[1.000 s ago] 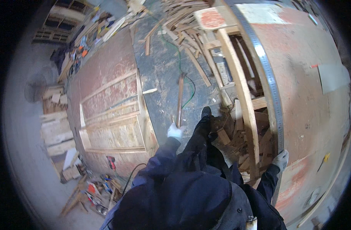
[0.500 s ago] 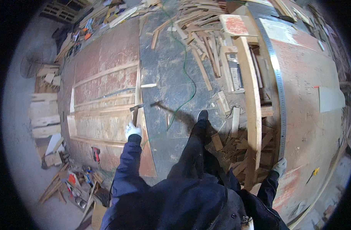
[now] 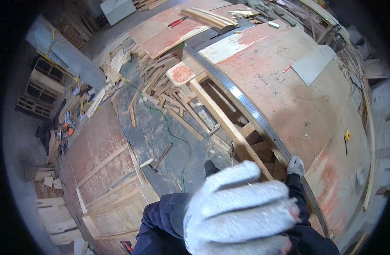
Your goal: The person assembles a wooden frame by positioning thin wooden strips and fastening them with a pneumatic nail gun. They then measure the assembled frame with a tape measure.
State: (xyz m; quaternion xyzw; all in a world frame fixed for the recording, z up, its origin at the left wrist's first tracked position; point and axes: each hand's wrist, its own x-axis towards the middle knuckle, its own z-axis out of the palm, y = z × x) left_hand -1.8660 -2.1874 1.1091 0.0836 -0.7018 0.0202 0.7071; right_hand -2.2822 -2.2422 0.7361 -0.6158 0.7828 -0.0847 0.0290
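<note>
My left hand (image 3: 241, 208), in a white knitted work glove, is raised large in front of the view, somewhat blurred. Its fingers are bent but apart, and nothing shows in them; it hides part of my right arm. Beyond it, a hammer (image 3: 163, 157) is over the dark floor beside the wooden frame on the left. My right hand (image 3: 295, 165), also gloved, is closed on a long steel ruler (image 3: 241, 97). The ruler lies along the edge of the large reddish-brown board (image 3: 305, 110), next to a narrow timber frame (image 3: 233, 127).
Scrap wood strips (image 3: 161, 80) are heaped at the far middle. A green cable (image 3: 178, 138) winds across the floor. On the right board are a pale panel (image 3: 313, 63), a red marker (image 3: 287, 68) and a yellow-handled tool (image 3: 347, 136). A framed panel (image 3: 110, 187) lies at left.
My left hand has let go of the hammer and come up close to the view. The view has turned right. My right hand still holds the steel ruler.
</note>
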